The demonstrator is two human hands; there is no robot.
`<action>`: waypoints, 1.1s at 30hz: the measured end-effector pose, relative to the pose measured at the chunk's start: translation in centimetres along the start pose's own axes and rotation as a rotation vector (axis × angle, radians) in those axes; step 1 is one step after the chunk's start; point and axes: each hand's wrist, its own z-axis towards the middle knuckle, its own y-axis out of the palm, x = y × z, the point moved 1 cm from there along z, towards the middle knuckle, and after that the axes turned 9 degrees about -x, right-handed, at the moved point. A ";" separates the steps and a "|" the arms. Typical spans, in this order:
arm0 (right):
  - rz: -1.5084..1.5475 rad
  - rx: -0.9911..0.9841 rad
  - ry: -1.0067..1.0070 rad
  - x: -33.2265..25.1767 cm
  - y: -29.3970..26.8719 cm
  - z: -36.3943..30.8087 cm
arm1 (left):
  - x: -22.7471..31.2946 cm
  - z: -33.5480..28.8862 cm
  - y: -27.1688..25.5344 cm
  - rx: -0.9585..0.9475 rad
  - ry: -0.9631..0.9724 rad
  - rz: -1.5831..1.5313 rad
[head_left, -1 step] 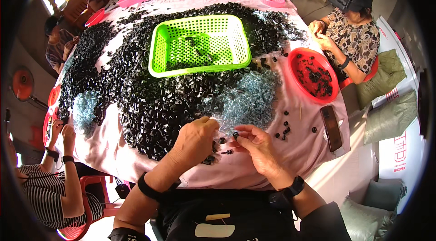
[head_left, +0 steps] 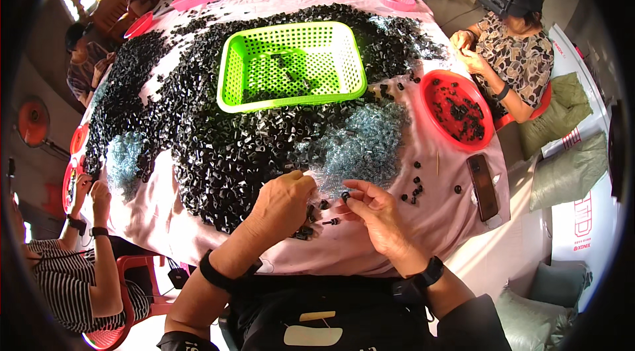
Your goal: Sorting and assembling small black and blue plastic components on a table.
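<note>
Right hand (head_left: 380, 222) pinches small black part (head_left: 345, 196), probably for fine control; left hand (head_left: 281, 205) curls opposite, fingertips hidden, grip unclear. Transparent pieces (head_left: 364, 146) lie close, seemingly for reach.

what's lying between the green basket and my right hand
In the head view, black parts and a heap of clear bluish pieces lie between the green basket and your right hand.
</note>
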 end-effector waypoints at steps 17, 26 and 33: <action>0.031 0.024 0.062 0.6 -1.2 0.3 | -1.3 -1.1 0.2 -0.263 -0.007 0.062; 0.025 0.031 0.050 0.3 -1.4 0.1 | -2.4 -0.9 -0.8 -0.046 -0.139 0.251; 0.047 0.016 0.041 0.7 -1.4 0.1 | -1.7 -0.7 0.6 -0.077 -0.024 0.090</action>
